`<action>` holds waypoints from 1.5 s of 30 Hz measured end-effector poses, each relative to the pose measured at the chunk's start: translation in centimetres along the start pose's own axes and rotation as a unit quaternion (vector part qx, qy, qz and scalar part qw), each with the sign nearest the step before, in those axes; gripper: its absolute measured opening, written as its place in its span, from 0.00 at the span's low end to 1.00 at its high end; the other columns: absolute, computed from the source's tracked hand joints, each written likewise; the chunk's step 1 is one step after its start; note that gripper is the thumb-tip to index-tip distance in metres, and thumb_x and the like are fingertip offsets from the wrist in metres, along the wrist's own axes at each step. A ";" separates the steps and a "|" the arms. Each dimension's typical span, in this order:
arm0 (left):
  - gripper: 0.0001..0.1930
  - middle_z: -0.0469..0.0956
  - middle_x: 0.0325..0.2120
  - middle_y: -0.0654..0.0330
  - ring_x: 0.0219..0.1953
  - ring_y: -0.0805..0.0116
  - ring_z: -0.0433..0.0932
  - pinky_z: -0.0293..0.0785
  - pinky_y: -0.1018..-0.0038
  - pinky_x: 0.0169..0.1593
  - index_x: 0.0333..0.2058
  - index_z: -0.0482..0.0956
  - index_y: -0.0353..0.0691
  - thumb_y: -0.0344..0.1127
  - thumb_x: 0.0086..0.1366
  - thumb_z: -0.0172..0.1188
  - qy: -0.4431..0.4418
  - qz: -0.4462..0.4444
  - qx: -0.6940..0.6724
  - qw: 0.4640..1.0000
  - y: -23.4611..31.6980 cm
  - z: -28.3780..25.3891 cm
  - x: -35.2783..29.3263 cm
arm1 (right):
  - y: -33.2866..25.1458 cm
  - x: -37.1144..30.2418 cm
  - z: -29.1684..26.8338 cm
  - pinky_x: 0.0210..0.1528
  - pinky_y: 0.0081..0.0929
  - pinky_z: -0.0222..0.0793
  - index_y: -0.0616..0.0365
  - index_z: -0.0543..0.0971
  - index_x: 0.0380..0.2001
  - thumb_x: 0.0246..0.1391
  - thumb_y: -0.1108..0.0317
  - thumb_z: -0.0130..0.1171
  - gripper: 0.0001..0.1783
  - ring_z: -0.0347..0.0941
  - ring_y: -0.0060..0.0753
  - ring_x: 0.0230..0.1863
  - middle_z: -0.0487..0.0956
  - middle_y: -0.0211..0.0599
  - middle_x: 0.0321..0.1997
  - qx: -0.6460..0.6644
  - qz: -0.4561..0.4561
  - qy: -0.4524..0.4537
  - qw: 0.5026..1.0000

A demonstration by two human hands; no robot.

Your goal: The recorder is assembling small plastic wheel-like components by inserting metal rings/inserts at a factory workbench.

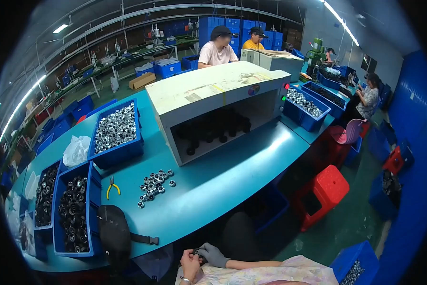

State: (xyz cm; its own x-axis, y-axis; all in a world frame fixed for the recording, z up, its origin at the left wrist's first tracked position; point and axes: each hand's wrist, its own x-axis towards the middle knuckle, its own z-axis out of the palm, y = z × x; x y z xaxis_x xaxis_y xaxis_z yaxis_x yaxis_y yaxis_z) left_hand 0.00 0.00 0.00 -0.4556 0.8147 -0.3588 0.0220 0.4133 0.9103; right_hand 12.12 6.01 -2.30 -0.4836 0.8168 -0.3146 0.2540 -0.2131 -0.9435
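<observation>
At the lower edge, over my lap, my left hand (190,264) is bare, with a bracelet at the wrist, and its fingers are closed. My right hand (214,255) wears a grey glove and meets it. Between them is a small black part (198,254), mostly covered by fingers, and both hands grip it. Ahead on the teal table (213,185) lies a loose cluster of small shiny metal parts (152,186). Yellow-handled pliers (112,189) rest left of them. A black bag (113,232) with a strap lies at the table's near left edge.
Blue bins of black wheel-like parts (74,213) and metal parts (116,128) stand on the left. A white box-shaped machine (213,90) holds dark parts inside. A red stool (322,194) stands right. Several people sit beyond; another blue bin (360,261) is lower right.
</observation>
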 end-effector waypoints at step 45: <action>0.06 0.78 0.22 0.56 0.22 0.71 0.81 0.76 0.76 0.26 0.38 0.70 0.31 0.23 0.62 0.53 -0.074 0.061 0.133 0.986 1.5 0.2 -1.7 | -1.9 -2.2 -2.6 0.39 0.25 0.71 0.62 0.75 0.41 0.59 0.69 0.56 0.10 0.75 0.23 0.37 0.78 0.38 0.36 -0.018 -0.043 -0.057 0.997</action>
State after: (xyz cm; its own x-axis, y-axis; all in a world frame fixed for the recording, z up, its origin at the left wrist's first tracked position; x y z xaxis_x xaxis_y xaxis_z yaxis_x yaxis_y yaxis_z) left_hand 0.96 -0.66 1.96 -0.3003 0.9074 -0.2942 0.3102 0.3845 0.8694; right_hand 14.89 6.06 0.50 -0.5960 0.7652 -0.2435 0.2352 -0.1235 -0.9641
